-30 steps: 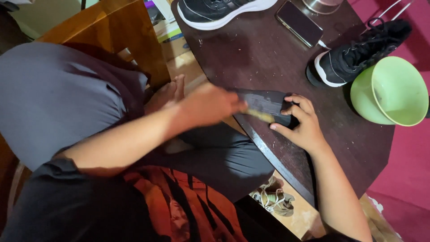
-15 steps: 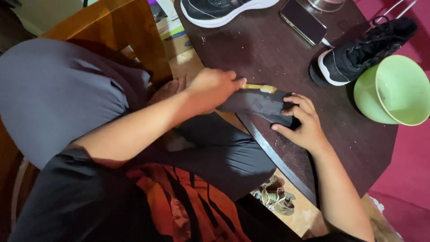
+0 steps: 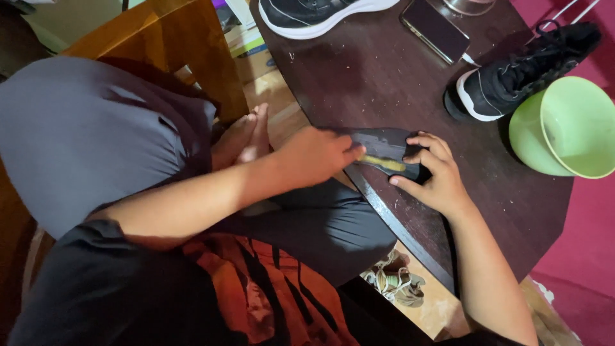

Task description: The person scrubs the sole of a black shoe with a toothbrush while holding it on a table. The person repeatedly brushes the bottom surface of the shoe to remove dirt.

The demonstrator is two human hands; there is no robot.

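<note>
Surface: a dark brown round surface (image 3: 384, 83) is carrying the work, flecked with pale crumbs; a wooden chair (image 3: 173, 45) is standing beyond the person's raised knee.

Thing in hand: a dark grey shoe insole (image 3: 384, 144) is lying flat at the near edge of the surface, between the two hands.

Left hand (image 3: 314, 157): closed around a small yellowish tool (image 3: 383, 163), pressing its tip onto the insole; what kind of tool it is cannot be told.

Right hand (image 3: 435, 176): fingers curled, pinning the insole's far end down against the surface.

Step in hand: judged to be scrubbing or scraping the insole's top face, with the work under way and not finished.

Next move: would call for steady downward hold from the right hand while the left is drawing the tool along the insole, keeping it from sliding off the edge.

Beyond the right hand: a black trainer with white sole (image 3: 522, 67), and just beside it a light green bowl (image 3: 570, 128).

Beyond the left hand: a second black trainer (image 3: 320, 14), well apart; a dark phone (image 3: 434, 29) is lying face down near it.

Packages and labels: coloured printed boxes (image 3: 246, 41) are sitting on the floor beyond the left hand, partly hidden by the surface edge.
</note>
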